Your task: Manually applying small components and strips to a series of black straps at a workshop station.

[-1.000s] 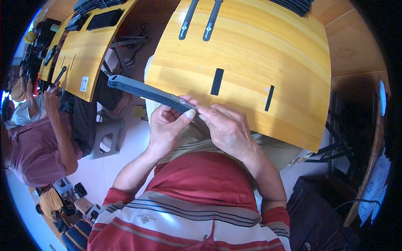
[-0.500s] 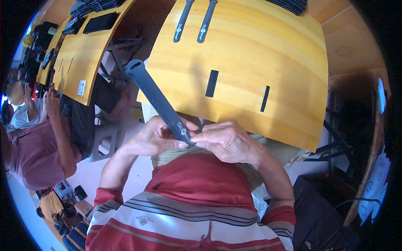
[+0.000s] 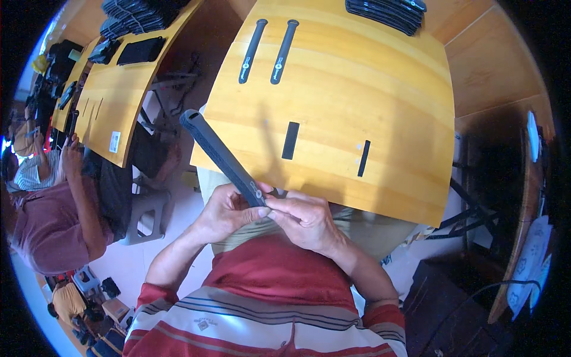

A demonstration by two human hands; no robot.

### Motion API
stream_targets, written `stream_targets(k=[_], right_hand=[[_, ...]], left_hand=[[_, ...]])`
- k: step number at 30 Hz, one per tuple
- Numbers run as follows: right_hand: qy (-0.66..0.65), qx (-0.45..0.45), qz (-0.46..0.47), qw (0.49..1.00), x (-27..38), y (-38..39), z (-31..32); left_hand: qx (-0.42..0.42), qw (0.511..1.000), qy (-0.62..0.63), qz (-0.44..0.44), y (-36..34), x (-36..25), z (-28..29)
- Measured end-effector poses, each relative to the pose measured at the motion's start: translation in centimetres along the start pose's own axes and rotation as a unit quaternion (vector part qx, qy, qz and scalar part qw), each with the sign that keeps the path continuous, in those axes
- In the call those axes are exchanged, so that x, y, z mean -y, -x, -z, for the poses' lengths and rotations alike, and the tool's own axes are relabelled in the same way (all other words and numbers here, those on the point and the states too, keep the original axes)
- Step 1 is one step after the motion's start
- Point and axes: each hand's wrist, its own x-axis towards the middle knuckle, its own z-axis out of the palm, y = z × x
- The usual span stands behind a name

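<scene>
A long black strap (image 3: 221, 152) with a slot in its rounded far end slants up and to the left from my hands, above the table's front edge. My left hand (image 3: 223, 215) closes on its near end, thumb on top. Pressed against that same end are the fingers of my right hand (image 3: 308, 221); the fingertips meet there and partly hide it. On the yellow wooden table (image 3: 339, 89) lie two similar straps, a left one (image 3: 252, 52) and a right one (image 3: 284, 53), side by side. Closer to me are a short black strip (image 3: 290, 141) and a narrower black strip (image 3: 364, 159).
A stack of black straps (image 3: 386, 15) lies at the table's far edge. To the left, a second table (image 3: 98, 113) bears black bundles, and a person in a maroon top (image 3: 56, 217) sits by it. A grey stool (image 3: 146, 211) stands between. A cable (image 3: 476, 294) hangs at right.
The view has tilted, so the table sits lower in the picture. The strap has turned a little, showing more of its edge. My right hand has drawn slightly left, still at the strap's near end.
</scene>
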Motion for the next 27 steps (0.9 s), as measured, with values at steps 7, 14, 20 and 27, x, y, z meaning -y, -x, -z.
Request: stream_targets(k=[7, 14, 20, 27], right_hand=[[0.073, -0.029, 0.101, 0.992, 0.5, 0.0, 0.3], [0.133, -0.084, 0.152, 0.976, 1.4, -1.1, 2.5], [0.025, -0.011, 0.145, 0.989, 2.1, -1.9, 2.0], [-0.014, -0.001, 0.185, 0.983, 2.9, -1.3, 0.5]], left_hand=[[0.024, 0.999, -0.02, 0.016, 0.2, -0.6, -0.6], [0.101, 0.992, -0.079, 0.019, 1.4, -0.7, -1.6], [0.089, 0.993, -0.074, 0.02, 2.0, -0.4, -1.6], [0.057, 0.994, -0.085, -0.037, 2.8, -0.2, -2.3]])
